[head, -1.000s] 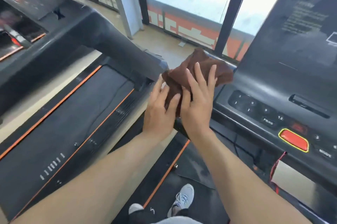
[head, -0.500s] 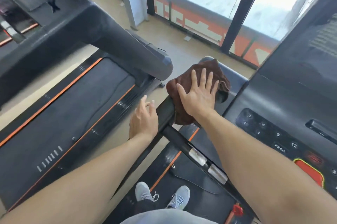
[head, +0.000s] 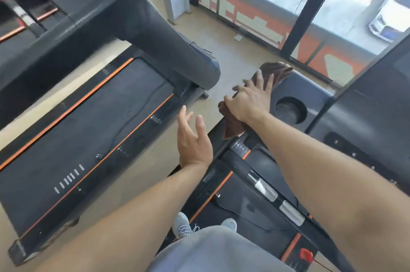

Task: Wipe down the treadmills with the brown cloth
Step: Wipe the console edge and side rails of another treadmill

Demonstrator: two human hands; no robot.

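The brown cloth (head: 278, 71) lies draped over the left corner of the treadmill console (head: 315, 94), hanging down over the top of the handrail (head: 248, 169). My right hand (head: 250, 100) presses flat on the cloth with fingers spread. My left hand (head: 193, 138) hovers just left of the handrail, fingers relaxed, holding nothing. A round cup holder (head: 290, 110) sits in the console right of my right hand.
A second treadmill (head: 84, 121) with orange stripes stands to the left, its console arm (head: 155, 28) reaching toward the cloth. Silver grip sensors (head: 278, 200) sit on the handrail. Number buttons (head: 353, 154) are at right. My shoes (head: 184, 226) stand on the belt. Windows ahead.
My left hand has let go of the cloth and drawn back to the left. My right hand slid the cloth up over the console corner, uncovering the cup holder.
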